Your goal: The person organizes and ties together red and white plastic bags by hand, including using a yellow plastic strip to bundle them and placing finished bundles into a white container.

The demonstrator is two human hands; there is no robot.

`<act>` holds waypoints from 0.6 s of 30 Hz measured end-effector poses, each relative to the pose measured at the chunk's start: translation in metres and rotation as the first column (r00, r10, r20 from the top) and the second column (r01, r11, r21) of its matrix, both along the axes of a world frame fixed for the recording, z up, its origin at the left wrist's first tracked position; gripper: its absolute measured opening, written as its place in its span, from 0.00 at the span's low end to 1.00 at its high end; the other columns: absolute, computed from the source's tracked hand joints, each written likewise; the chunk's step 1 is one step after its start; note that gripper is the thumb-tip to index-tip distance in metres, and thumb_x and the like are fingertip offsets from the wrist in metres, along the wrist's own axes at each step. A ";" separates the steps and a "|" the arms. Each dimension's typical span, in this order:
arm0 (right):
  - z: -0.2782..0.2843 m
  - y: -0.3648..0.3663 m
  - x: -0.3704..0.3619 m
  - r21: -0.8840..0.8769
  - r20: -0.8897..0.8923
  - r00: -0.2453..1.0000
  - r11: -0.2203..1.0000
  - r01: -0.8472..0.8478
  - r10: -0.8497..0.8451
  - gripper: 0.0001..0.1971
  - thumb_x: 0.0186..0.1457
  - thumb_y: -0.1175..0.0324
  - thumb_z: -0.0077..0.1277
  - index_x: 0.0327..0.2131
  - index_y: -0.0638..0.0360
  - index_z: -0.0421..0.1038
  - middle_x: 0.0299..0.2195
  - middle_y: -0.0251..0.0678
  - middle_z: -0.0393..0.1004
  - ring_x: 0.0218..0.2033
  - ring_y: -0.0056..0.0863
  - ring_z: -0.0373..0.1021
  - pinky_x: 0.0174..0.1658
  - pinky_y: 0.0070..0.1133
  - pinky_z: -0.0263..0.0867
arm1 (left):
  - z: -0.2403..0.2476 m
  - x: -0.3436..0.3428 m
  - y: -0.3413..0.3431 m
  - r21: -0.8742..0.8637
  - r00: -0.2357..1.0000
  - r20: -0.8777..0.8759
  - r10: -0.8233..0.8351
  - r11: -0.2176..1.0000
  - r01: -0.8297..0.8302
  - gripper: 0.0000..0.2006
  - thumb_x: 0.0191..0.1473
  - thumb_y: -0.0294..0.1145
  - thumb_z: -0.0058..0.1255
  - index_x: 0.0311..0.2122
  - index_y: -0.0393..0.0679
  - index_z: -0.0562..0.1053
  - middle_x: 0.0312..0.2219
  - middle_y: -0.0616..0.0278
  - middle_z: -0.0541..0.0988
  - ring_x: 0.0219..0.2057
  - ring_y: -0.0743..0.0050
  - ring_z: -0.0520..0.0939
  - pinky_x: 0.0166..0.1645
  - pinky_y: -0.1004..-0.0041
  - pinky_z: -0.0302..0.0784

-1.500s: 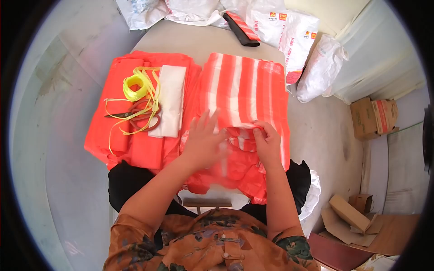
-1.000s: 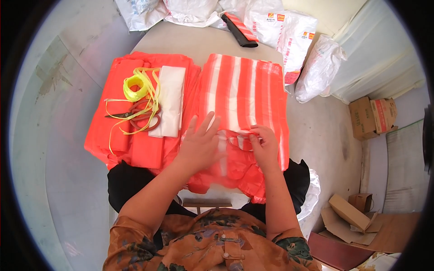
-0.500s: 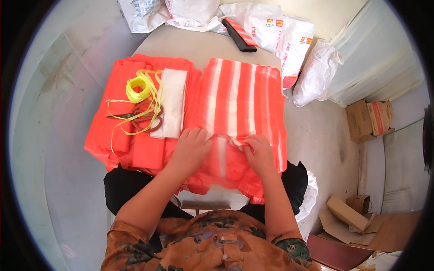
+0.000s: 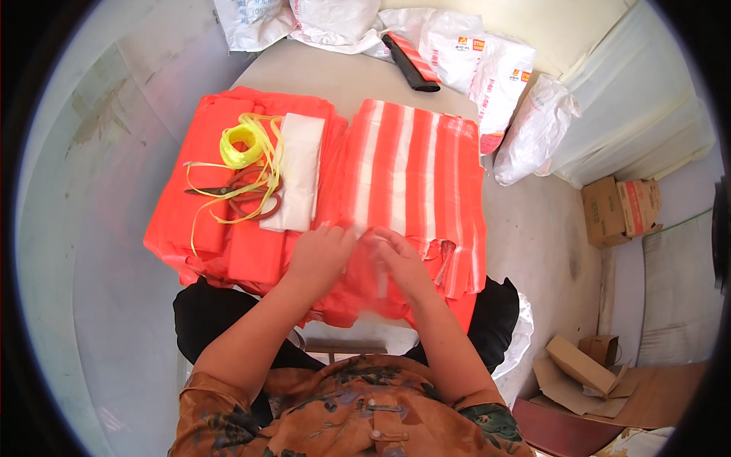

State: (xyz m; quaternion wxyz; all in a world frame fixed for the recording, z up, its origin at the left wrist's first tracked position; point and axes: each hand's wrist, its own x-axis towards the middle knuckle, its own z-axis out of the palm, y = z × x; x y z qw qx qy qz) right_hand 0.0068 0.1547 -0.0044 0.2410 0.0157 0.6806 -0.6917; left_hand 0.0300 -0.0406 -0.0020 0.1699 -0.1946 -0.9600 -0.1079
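A stack of red-and-white striped plastic bags (image 4: 426,167) lies in front of me on the right half of the work surface. At its near left edge, my left hand (image 4: 324,257) is closed on a thin red plastic bag (image 4: 358,293). My right hand (image 4: 402,266) pinches the same bag close beside the left, its fingertips almost meeting it. Part of the bag between my hands is smeared by motion. To the left sit folded red plastic bags (image 4: 171,221), bearing a roll of yellow ribbon (image 4: 240,146), scissors with reddish-brown handles (image 4: 245,209) and a folded white sheet (image 4: 301,171).
White sacks (image 4: 499,84) line the far edge, with a black-and-red rolled bundle (image 4: 411,61) against them. Another white sack (image 4: 537,129) stands at the far right. Cardboard boxes (image 4: 609,212) and flattened cardboard (image 4: 575,381) are on the right.
My right hand has moved left toward my left hand, drawing the red bag with it. The striped stack's near right corner now shows. The view has shifted slightly.
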 end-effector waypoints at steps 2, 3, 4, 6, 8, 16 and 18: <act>0.004 -0.009 0.003 -0.046 0.042 0.997 0.997 0.065 -0.064 0.22 0.66 0.63 0.43 0.61 0.60 0.60 0.46 0.34 0.75 0.38 0.19 0.71 0.40 0.18 0.66 | 0.004 0.002 -0.001 0.052 0.998 -0.045 -0.037 0.998 0.039 0.18 0.42 0.31 0.57 0.42 0.44 0.73 0.25 0.62 0.73 0.29 0.62 0.78 0.31 0.65 0.74; 0.002 -0.014 0.004 -0.045 0.042 0.997 0.997 0.066 -0.064 0.22 0.66 0.63 0.43 0.61 0.60 0.60 0.46 0.34 0.75 0.38 0.19 0.71 0.40 0.18 0.66 | 0.004 0.002 -0.001 0.053 0.998 -0.045 -0.038 0.998 0.040 0.18 0.42 0.31 0.57 0.42 0.44 0.73 0.25 0.62 0.73 0.29 0.62 0.78 0.31 0.65 0.74; 0.000 -0.019 0.005 -0.066 0.037 0.997 0.995 0.072 -0.070 0.22 0.67 0.62 0.42 0.61 0.59 0.60 0.41 0.31 0.74 0.36 0.18 0.71 0.37 0.17 0.65 | 0.002 0.003 0.000 0.055 0.997 -0.058 -0.045 0.997 0.048 0.18 0.44 0.30 0.56 0.43 0.43 0.73 0.26 0.62 0.74 0.29 0.61 0.79 0.32 0.64 0.74; -0.011 -0.026 0.007 -0.089 0.036 0.996 0.993 0.079 -0.076 0.22 0.68 0.60 0.41 0.61 0.58 0.60 0.37 0.29 0.74 0.34 0.17 0.70 0.34 0.16 0.64 | 0.011 0.004 0.001 0.055 0.996 -0.066 -0.053 0.997 0.057 0.18 0.45 0.29 0.56 0.45 0.42 0.73 0.27 0.62 0.76 0.30 0.59 0.79 0.32 0.64 0.74; -0.024 -0.024 0.009 -0.269 0.158 0.987 0.962 0.049 -0.006 0.21 0.68 0.58 0.40 0.61 0.55 0.62 0.27 0.25 0.68 0.27 0.14 0.66 0.28 0.13 0.58 | 0.037 0.006 0.010 0.272 0.932 0.357 -0.061 0.962 -0.041 0.17 0.50 0.24 0.50 0.47 0.40 0.73 0.30 0.59 0.79 0.30 0.59 0.81 0.34 0.64 0.75; -0.010 -0.027 0.024 -0.339 0.308 0.950 0.939 0.058 0.052 0.21 0.68 0.56 0.40 0.56 0.59 0.67 0.18 0.21 0.59 0.19 0.11 0.54 0.22 0.14 0.48 | -0.001 -0.023 -0.024 0.800 0.977 0.159 -0.142 0.598 -0.044 0.19 0.51 0.17 0.40 0.45 0.44 0.77 0.48 0.50 0.78 0.54 0.49 0.73 0.58 0.60 0.69; -0.011 -0.022 0.025 -0.337 0.300 0.951 0.941 0.032 0.076 0.21 0.68 0.56 0.40 0.56 0.60 0.67 0.18 0.21 0.58 0.18 0.11 0.53 0.22 0.14 0.48 | -0.006 -0.030 -0.025 0.709 0.978 0.141 -0.155 0.706 0.009 0.20 0.49 0.16 0.40 0.45 0.44 0.77 0.51 0.51 0.77 0.58 0.46 0.69 0.61 0.59 0.66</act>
